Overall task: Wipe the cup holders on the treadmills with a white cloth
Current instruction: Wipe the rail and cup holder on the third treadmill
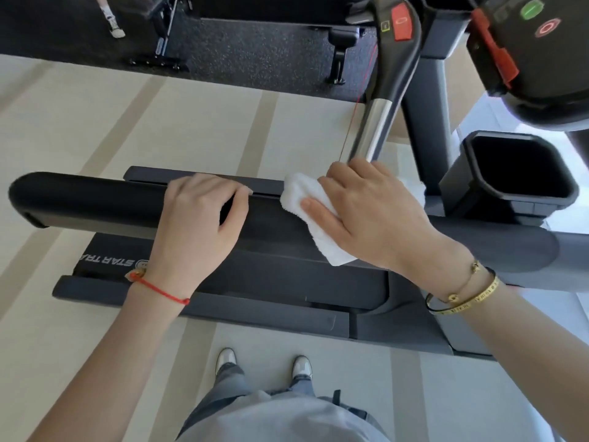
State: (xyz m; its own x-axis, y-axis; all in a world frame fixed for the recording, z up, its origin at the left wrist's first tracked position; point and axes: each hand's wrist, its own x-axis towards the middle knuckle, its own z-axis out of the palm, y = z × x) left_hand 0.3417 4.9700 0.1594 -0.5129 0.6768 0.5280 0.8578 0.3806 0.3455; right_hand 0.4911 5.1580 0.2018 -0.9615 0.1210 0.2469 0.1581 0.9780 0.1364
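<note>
The right hand (369, 212) lay over a folded white cloth (310, 218), fingers curled down round the cloth and thumb stretched along its near edge, pressing it onto the top of the black side rail (95, 199) of the treadmill. The cloth showed at nine o'clock from the hand, bunched at the top and trailing a flat corner toward six o'clock. The left hand (200, 218) sat on the same rail, well to nine o'clock of the cloth and apart from it, its fingers bent loosely over the rail's far edge and holding nothing else. At two o'clock from the right hand stood the cup holder (510, 173), a dark squarish well, with the cloth nowhere in it. Straight up at twelve o'clock from the cloth rose the silver handlebar (373, 126), carrying a red button (402, 22) near its top. A red string bracelet (159, 290) circled the left wrist, and gold bangles (468, 291) the right. The treadmill deck (255, 301) ran beneath the rail, and at six o'clock two pale shoes (301, 366) stood on the striped floor (127, 122).
</note>
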